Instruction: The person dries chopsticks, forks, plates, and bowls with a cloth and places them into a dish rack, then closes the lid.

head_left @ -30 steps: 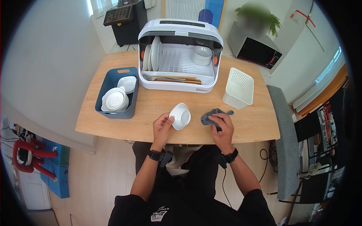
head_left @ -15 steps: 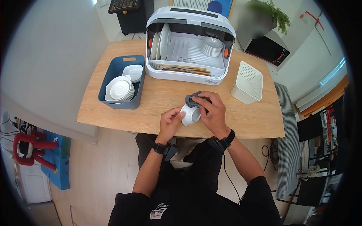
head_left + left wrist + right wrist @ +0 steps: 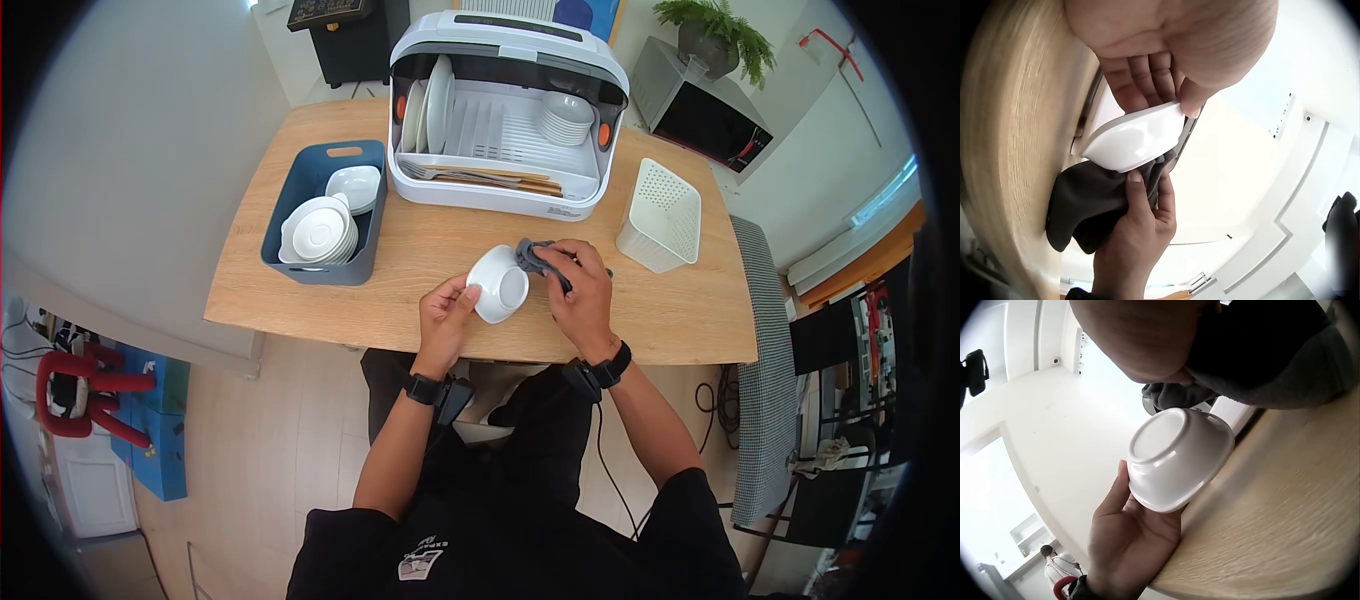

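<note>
My left hand (image 3: pixel 445 318) pinches a small white bowl (image 3: pixel 498 286) by its rim, thumb on the outer wall. The bowl is tipped so its foot ring faces up and toward the right hand. My right hand (image 3: pixel 583 297) grips a bunched dark grey cloth (image 3: pixel 545 262) against the bowl's right side. In the left wrist view the cloth (image 3: pixel 1094 197) lies along the bowl's underside, with the right thumb on it. The right wrist view shows the bowl's base (image 3: pixel 1160 434) and the left fingers behind its rim.
A blue bin (image 3: pixel 372 240) with stacked white bowls (image 3: pixel 322 232) stands at the left. Behind is an open white dish cabinet (image 3: pixel 470 200) holding plates (image 3: pixel 438 105), small bowls (image 3: pixel 566 120) and cutlery. A white perforated basket (image 3: pixel 660 215) stands at the right.
The right hand has brought the cloth left from the table to the bowl, then shifted from its far edge to its right side. The left hand has moved slightly right and turned the bowl.
</note>
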`<move>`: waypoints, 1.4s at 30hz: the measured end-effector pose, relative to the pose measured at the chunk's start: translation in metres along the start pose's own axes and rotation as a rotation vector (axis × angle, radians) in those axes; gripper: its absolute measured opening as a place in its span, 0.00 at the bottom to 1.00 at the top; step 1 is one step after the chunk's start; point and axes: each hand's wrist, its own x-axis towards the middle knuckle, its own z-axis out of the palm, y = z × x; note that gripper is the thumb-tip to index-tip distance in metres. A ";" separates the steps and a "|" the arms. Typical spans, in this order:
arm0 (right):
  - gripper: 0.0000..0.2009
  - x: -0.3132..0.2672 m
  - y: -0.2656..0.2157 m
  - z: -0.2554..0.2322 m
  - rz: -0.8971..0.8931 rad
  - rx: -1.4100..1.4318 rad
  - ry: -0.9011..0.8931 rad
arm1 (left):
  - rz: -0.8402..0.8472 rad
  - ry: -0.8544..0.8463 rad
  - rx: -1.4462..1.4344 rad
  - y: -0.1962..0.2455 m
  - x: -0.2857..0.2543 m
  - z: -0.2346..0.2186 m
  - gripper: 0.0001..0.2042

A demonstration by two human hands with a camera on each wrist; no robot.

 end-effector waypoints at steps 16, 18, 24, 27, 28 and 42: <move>0.21 -0.023 -0.003 0.004 -0.057 0.009 -0.104 | 0.052 0.030 -0.046 0.000 0.002 0.000 0.16; 0.21 -0.024 -0.005 0.005 -0.057 0.065 -0.098 | 0.046 0.037 -0.031 0.000 0.003 0.001 0.16; 0.22 -0.022 -0.022 0.009 -0.146 0.100 -0.119 | 0.064 0.038 0.077 0.004 0.002 0.007 0.13; 0.22 -0.018 -0.026 0.011 -0.152 0.101 -0.098 | 0.087 0.024 0.086 0.003 0.003 0.005 0.11; 0.22 -0.018 -0.027 0.012 -0.153 0.102 -0.099 | 0.088 0.026 0.086 0.004 0.002 0.005 0.11; 0.20 -0.005 -0.004 0.002 -0.072 -0.020 0.050 | -0.022 -0.039 0.168 0.006 -0.001 0.003 0.14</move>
